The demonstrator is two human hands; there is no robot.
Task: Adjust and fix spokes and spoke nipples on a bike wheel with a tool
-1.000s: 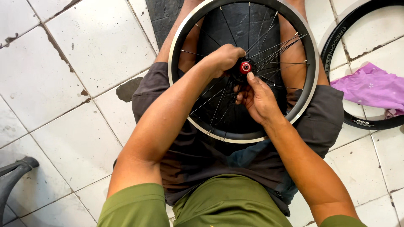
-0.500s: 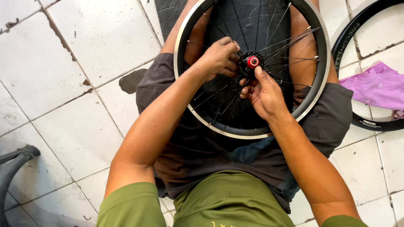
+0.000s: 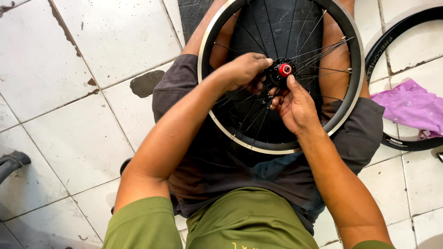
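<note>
Right at the centre of it all, a small bicycle wheel [image 3: 281, 74] is lying across the seated person's lap, its silver rim resting on the dark shorts [image 3: 221, 157] so the thighs are serving as a cradle and keeping the hub facing up toward the eyes. The black hub [image 3: 281, 70] with its red end cap [image 3: 284, 69] is sitting in the middle of the thin crossing spokes [image 3: 323, 50], and both hands are working close in around it. The left hand [image 3: 242, 70] is coming in from the left, its fingers curled and pressed together against the hub's side, apparently steadying it; whether they are pinching anything small I cannot tell, since the knuckles are hiding the tips. The right hand [image 3: 295, 103] is reaching up from below, thumb stretched toward the red cap and the other fingers bunched among the spokes just under the hub. Bare knees are showing through the wheel. Further out, a second black rim [image 3: 392, 138] is lying flat on the white tiled floor [image 3: 69, 92] to the right, with a crumpled purple cloth [image 3: 408, 110] draped partly over it. A dark curved object [image 3: 11, 163] is poking in at the left edge.
</note>
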